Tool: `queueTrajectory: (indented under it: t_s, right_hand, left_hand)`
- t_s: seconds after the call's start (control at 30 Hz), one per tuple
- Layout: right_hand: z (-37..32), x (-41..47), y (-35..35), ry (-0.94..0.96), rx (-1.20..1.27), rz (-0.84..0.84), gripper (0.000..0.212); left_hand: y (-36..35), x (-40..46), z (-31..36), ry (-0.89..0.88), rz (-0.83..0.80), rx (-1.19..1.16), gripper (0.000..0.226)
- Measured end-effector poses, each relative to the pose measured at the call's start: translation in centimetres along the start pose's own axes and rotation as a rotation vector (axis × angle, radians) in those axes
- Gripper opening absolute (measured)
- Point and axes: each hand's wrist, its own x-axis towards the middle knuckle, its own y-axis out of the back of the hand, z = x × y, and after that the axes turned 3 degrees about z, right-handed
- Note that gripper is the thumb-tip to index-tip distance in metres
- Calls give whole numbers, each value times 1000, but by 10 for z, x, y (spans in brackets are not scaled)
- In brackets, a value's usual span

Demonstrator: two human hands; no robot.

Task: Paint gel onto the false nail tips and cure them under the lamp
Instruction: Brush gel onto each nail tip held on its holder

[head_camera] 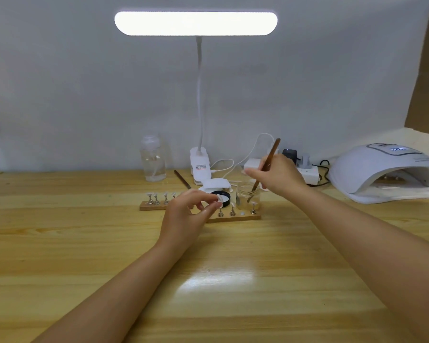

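My left hand [186,212] pinches a small white false nail tip [218,198] between thumb and fingertips, just in front of a black-rimmed gel pot [225,195]. My right hand [278,176] grips a brown wooden-handled brush [270,158], its bristle end dipped into a small clear glass jar [248,196]. Two wooden strips carry nail tips on metal stands: one at the left [152,206] and one in front of the jar [235,217]. The white curing lamp [384,173] sits at the right, its display lit.
A clip-on desk lamp [196,23] shines overhead, its base [200,167] at the table's back. A clear bottle [154,158] stands left of it. A second brush [182,179] lies beside the base. A power strip with plugs and cables [307,169] lies behind my right hand.
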Motion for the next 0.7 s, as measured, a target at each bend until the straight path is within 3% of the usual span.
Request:
queueTrajectory:
  t_s: [0.13,0.33,0.47,0.6,0.7]
  right_hand:
    - [8,3,9,-137,290,170,35]
    - [20,5,11,-225,411,190,28]
    - [29,4,16,-224,428,279,36]
    - [20,-6,17,-200,504,376,43]
    - [2,-26,8,-57,661,366,41]
  left_hand:
    - [1,0,2,10,-8,18,10]
    - [1,0,3,-12,3,27,12]
    - [0,0,1,-41,8,28,21]
    - [0,-1,1,-45,8,46,13]
    - [0,0,0,-49,0,60,13]
